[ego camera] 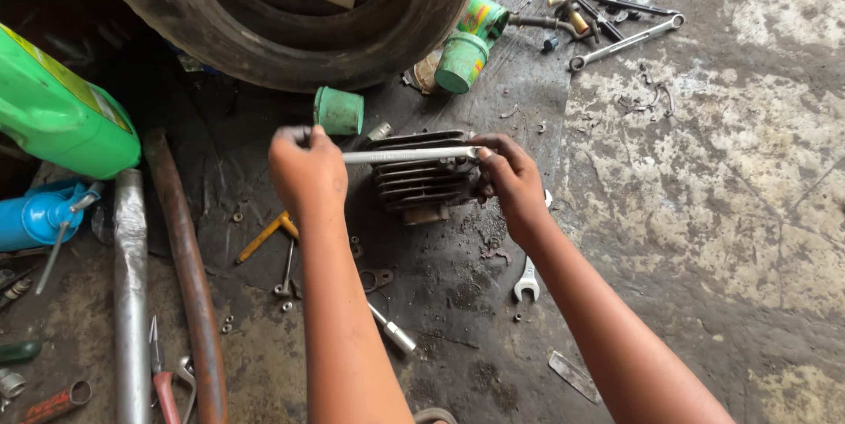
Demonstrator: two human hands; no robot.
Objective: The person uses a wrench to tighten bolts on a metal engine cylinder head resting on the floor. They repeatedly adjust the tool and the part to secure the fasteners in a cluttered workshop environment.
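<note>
Finned cylinder and bar on the workshop floor

We see a long, thin silver metal bar [409,155] lying level, gripped at both ends, across the top of a dark, greasy finned metal engine cylinder [422,179], which sits on the grimy floor just below and between our grips.

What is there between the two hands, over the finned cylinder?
In the head view, a slim metal rod spans from left hand to right hand, across the finned cylinder.
</note>
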